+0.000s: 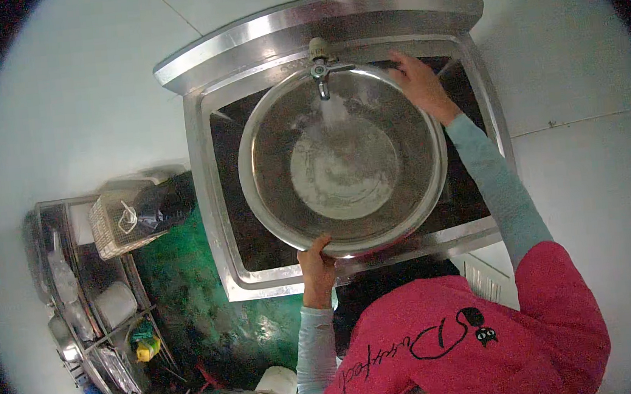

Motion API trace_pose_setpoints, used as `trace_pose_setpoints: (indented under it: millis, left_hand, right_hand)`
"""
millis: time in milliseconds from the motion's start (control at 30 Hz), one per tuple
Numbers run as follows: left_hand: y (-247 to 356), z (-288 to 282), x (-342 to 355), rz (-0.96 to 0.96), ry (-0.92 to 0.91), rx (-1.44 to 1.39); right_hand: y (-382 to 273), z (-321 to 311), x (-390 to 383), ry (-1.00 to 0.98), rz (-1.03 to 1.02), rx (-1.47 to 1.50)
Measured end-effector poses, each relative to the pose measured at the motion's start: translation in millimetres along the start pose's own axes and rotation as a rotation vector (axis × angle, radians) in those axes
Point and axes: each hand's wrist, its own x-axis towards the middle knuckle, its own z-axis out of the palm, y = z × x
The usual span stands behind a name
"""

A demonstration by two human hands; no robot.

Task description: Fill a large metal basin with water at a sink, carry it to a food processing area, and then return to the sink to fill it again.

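Observation:
A large round stainless steel basin (268,179) sits in a steel sink (207,207). Water runs from a metal tap (321,78) at the back into the basin, and a pale, rippled patch of water covers its bottom. My left hand (316,269) grips the near rim, its thumb over the edge and its other fingers hidden below. At the far right rim is my right hand (422,84), slightly blurred, with its fingers apart. It holds nothing I can see; whether it touches the rim is unclear.
To the left stands a metal rack (94,340) with containers and bags. A woven plastic basket (117,227) with a black bag sits at its top. A white bucket (273,391) is on the floor below the sink. A pale wall (569,66) borders the right side.

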Motion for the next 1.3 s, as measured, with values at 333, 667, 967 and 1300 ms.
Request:
trace_pose_setpoints:
  millis: [333, 667, 967, 1300]
  left_hand:
    - [-0.7, 6.2, -4.8, -0.03, 0.035, -0.005]
    - [2.5, 14.0, -7.0, -0.02, 0.094, -0.036]
    - [-1.9, 9.0, -1.9, -0.121, 0.03, 0.006]
    - [-13.3, 9.1, 7.0, -0.072, 0.084, -0.086]
  right_hand:
    - [-42.1, 22.1, 45.1, -0.223, -0.356, -0.53]
    - [-45.3, 20.6, 45.4, -0.225, -0.378, -0.542]
    - [-17.6, 34.3, 54.0, -0.266, -0.409, -0.663]
    - [-38.4, 23.1, 51.0, -0.311, -0.365, -0.685]
